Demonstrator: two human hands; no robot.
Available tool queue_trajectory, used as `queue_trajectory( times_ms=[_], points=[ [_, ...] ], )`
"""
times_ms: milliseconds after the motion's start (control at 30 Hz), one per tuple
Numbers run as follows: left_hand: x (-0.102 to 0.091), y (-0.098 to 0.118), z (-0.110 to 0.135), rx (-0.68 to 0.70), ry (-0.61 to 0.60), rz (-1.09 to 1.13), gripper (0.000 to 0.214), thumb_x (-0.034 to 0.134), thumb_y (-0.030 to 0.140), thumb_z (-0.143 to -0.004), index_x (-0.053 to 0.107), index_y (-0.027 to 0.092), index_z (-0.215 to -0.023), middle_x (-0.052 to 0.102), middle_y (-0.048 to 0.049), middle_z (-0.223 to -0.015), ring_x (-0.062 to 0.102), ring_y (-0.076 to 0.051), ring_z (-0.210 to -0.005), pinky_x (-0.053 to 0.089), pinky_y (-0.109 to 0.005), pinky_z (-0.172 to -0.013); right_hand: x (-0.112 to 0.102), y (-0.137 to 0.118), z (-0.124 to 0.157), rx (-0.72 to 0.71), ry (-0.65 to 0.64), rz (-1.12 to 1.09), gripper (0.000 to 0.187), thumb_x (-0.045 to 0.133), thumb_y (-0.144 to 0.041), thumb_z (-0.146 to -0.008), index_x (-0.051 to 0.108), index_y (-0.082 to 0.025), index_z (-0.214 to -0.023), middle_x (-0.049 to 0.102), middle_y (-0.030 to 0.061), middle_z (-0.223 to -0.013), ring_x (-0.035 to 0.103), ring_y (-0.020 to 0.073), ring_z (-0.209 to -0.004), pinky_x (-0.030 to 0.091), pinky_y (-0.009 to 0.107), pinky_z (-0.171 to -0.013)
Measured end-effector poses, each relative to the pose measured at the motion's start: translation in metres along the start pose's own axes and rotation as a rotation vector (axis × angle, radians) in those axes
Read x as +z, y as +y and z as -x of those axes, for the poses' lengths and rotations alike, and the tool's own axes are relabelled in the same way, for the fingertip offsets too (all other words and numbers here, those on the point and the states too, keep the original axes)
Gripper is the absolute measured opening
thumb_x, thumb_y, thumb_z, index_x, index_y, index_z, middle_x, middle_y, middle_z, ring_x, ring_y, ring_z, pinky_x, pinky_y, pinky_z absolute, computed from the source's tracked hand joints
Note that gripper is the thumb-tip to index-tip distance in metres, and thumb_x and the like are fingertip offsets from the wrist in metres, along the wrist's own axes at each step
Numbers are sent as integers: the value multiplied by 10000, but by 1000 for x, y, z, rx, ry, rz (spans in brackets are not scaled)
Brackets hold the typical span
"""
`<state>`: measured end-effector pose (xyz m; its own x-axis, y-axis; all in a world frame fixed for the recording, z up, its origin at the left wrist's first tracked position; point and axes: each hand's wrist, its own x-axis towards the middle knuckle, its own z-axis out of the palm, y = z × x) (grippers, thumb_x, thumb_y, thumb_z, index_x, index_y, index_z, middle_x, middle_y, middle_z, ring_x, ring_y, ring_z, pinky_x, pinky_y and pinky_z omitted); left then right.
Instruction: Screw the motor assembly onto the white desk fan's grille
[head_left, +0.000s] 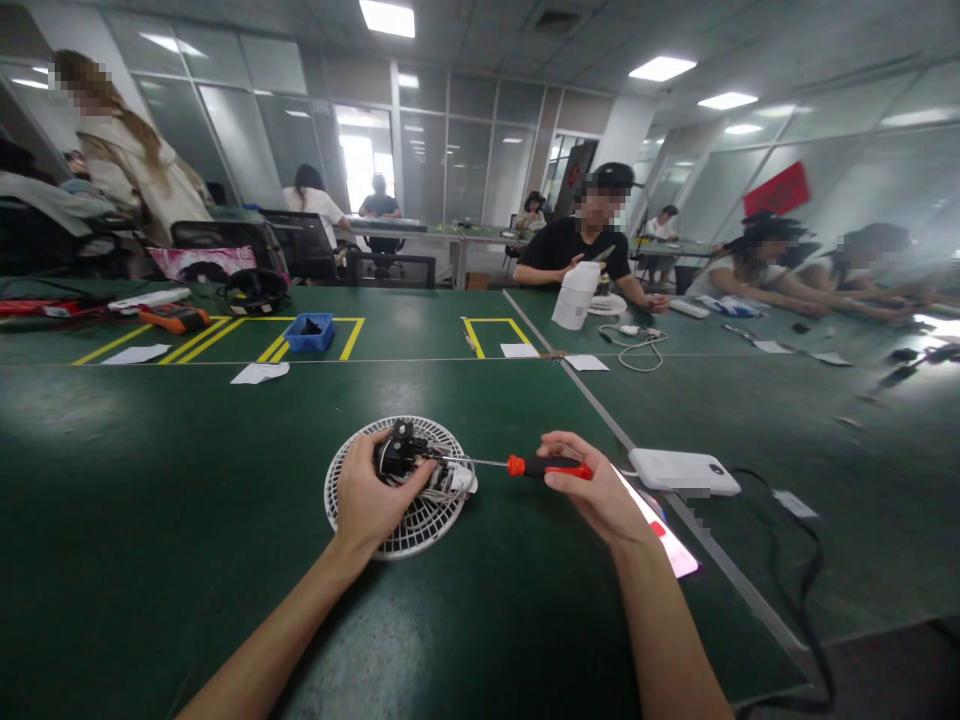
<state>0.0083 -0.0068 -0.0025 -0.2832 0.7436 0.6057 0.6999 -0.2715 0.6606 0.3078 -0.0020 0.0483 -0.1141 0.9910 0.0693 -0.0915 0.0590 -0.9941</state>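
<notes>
1. Both bare forearms come up from the bottom edge onto the dark green surface (150, 520), which fills the near half of the view.
2. The left hand (369, 500) rests on a round white fan grille (420, 525) lying flat on the surface, its fingers clamped on a small dark motor unit (401, 455) at the grille's centre.
3. The right hand (592, 490) has its fingers closed around the red-and-black handle of a screwdriver (544, 466); the shaft runs left, level, to the motor unit. Whether the tip sits in a screw cannot be made out.
4. Just right of that hand lies a white power bank (682, 471) with a black cable (802, 560) trailing off the surface edge; a lit phone (671, 550) is partly hidden under the right wrist.
5. A metal seam (600, 405) divides this surface from the next one to the right.
6. Farther off: yellow tape outlines, a blue tray (310, 331), paper slips, a white jug (576, 295).
7. Across the surface a person in a black shirt (577, 250) sits working; others sit along the right side, blurred by the lens edge.
8. Behind stand glass partitions (450, 140) and ceiling light panels; at far left, another person is cut off by the frame.
</notes>
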Motion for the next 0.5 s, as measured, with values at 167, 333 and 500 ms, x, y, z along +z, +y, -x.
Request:
queue_trajectory(
  times_ms=[167, 333, 500],
  points=[
    [-2, 2, -1, 3, 4, 7, 634, 816, 608, -704, 633, 186, -1142, 694, -83, -1044, 684, -273, -964, 555, -448, -918, 6, 3, -2, 296, 56, 90, 409, 665, -561, -893, 702, -216, -1110, 732, 74, -824, 619, 145, -556, 450, 234, -437],
    [-3, 2, -2, 7, -4, 5, 655, 831, 600, -694, 632, 178, -1154, 698, -89, -1053, 684, -276, -976, 553, -458, -925, 2, -1, -1, 294, 17, 78, 416, 769, -471, -829, 683, -211, -1141, 657, -2, -672, 527, 95, -456, 338, 190, -390],
    [-2, 2, -2, 3, 3, 15, 662, 840, 607, -684, 636, 185, -1152, 701, -86, -1054, 686, -277, -971, 554, -465, -930, -6, -3, 2, 125, -22, -56, 563, 956, -298, -602, 716, -230, -1106, 732, 13, -944, 673, 123, -753, 533, 213, -653]
  ],
)
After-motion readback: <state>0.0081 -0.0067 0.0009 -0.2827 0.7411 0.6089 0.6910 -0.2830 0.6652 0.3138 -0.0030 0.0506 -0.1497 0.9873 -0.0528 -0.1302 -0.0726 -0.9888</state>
